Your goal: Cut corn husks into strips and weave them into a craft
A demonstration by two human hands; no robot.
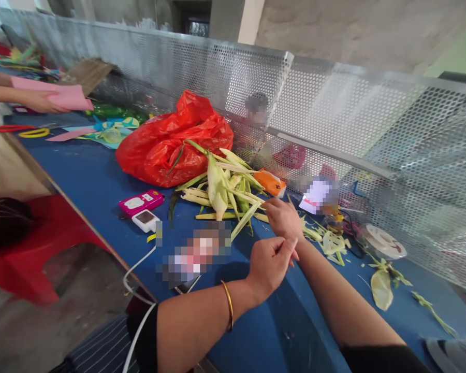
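My right hand (pixel 284 218) reaches to the right end of a pile of pale green corn husks (pixel 241 189), its bent fingers at the strips. They seem to pinch a husk there, though the fingertips are partly hidden. Nearer to me, my left hand (pixel 270 267) is closed beside my right wrist, with a gold bangle on its arm. Whatever its curled fingers may hold is hidden. A husk bundle shaped like a pointed bulb (pixel 217 189) leans at the front of the pile. Below it lies a phone (pixel 186 285), its screen blurred out.
Behind the husks sits a red plastic bag (pixel 174 142). A pink device (pixel 142 202), a white device (pixel 145 221) with a cable, an orange packet (pixel 270 182) and a tape roll (pixel 383 241) lie about. A perforated metal screen (pixel 334 114) borders the table. Another person's hand (pixel 42 101) holds pink sheets.
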